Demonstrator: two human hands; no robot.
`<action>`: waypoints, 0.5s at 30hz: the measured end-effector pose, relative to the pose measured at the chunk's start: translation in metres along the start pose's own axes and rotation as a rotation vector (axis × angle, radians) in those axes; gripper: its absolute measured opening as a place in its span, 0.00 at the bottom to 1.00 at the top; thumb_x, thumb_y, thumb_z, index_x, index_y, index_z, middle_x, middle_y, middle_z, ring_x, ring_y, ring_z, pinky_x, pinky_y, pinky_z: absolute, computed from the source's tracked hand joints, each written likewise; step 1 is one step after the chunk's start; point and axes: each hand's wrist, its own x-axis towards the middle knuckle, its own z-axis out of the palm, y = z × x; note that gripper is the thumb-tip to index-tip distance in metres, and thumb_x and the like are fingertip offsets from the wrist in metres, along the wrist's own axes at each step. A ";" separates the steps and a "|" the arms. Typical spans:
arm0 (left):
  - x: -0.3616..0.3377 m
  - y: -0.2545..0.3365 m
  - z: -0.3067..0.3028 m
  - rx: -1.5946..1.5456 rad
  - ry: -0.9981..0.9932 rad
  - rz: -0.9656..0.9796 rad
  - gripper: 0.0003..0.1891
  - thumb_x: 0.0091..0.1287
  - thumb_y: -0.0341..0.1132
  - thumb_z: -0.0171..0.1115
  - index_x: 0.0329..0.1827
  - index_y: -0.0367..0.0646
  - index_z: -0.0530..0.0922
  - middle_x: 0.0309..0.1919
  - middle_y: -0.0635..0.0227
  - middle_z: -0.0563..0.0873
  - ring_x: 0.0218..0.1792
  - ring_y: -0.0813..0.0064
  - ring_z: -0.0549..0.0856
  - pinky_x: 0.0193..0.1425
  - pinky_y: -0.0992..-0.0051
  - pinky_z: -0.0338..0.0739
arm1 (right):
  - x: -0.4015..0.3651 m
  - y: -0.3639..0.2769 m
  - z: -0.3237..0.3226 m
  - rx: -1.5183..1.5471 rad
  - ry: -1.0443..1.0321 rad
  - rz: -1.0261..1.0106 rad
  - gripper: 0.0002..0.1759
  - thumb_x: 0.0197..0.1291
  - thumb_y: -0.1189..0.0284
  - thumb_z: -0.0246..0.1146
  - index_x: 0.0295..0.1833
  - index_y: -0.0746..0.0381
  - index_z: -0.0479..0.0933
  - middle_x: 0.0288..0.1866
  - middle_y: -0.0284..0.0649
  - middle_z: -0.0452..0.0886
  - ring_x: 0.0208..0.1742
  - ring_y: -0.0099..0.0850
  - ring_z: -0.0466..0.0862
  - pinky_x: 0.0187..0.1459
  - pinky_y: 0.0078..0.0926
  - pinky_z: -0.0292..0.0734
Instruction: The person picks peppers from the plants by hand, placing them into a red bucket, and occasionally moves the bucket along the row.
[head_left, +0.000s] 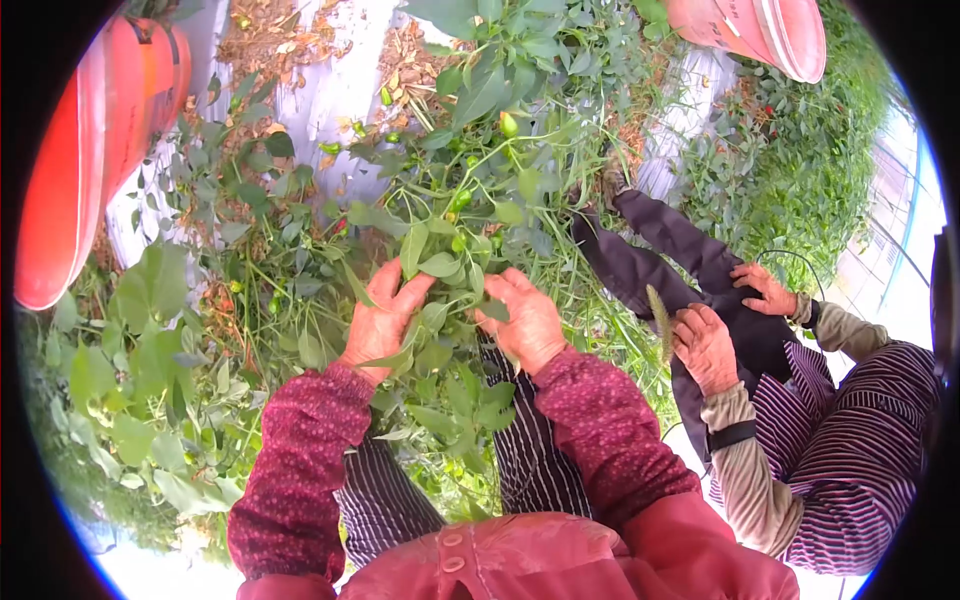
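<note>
Green leaves (440, 265) cover your fingertips, so you cannot tell what they pinch beneath. Your left hand (383, 318) and right hand (525, 322) both curl into the plant (470, 180) at frame centre, fingers bent and close together around a leafy bunch. Small green peppers (508, 124) hang among thin stems, most hard to pick out. At your right, a co-worker's hands (706, 347) hold a dark cloth (650, 265). An orange bucket (90, 160) is cut off at the left.
</note>
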 end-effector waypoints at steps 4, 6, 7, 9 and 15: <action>0.007 0.013 -0.013 -0.099 -0.059 -0.009 0.28 0.55 0.26 0.62 0.62 0.46 0.69 0.60 0.59 0.72 0.58 0.57 0.75 0.60 0.65 0.72 | -0.010 -0.013 -0.003 0.093 -0.158 0.040 0.18 0.49 0.68 0.66 0.47 0.59 0.77 0.41 0.46 0.78 0.39 0.46 0.81 0.42 0.38 0.77; 0.017 0.029 -0.018 -1.472 -0.100 -0.766 0.30 0.57 0.25 0.62 0.65 0.43 0.66 0.62 0.64 0.72 0.56 0.62 0.77 0.60 0.69 0.74 | -0.015 -0.022 -0.007 0.221 -0.297 0.076 0.18 0.50 0.63 0.66 0.45 0.61 0.77 0.37 0.47 0.80 0.39 0.47 0.81 0.40 0.38 0.77; 0.005 0.010 -0.013 -1.002 -0.201 -0.316 0.32 0.58 0.24 0.61 0.67 0.42 0.62 0.61 0.68 0.74 0.54 0.67 0.79 0.60 0.72 0.75 | -0.019 -0.022 -0.006 0.210 -0.292 0.037 0.18 0.50 0.63 0.65 0.44 0.62 0.77 0.35 0.48 0.80 0.38 0.47 0.81 0.39 0.38 0.77; 0.002 -0.006 -0.022 -0.739 -0.351 -0.223 0.30 0.57 0.25 0.62 0.65 0.43 0.66 0.59 0.67 0.75 0.56 0.65 0.77 0.61 0.69 0.74 | -0.021 -0.027 -0.006 0.200 -0.284 -0.001 0.17 0.51 0.62 0.65 0.43 0.62 0.78 0.32 0.48 0.80 0.36 0.47 0.81 0.38 0.39 0.76; 0.007 -0.007 -0.034 -0.156 -0.512 -0.134 0.15 0.47 0.37 0.70 0.40 0.50 0.82 0.58 0.58 0.75 0.62 0.51 0.69 0.67 0.58 0.64 | -0.020 -0.034 -0.013 0.398 -0.341 0.109 0.16 0.54 0.59 0.64 0.38 0.62 0.78 0.24 0.47 0.79 0.30 0.46 0.81 0.34 0.38 0.75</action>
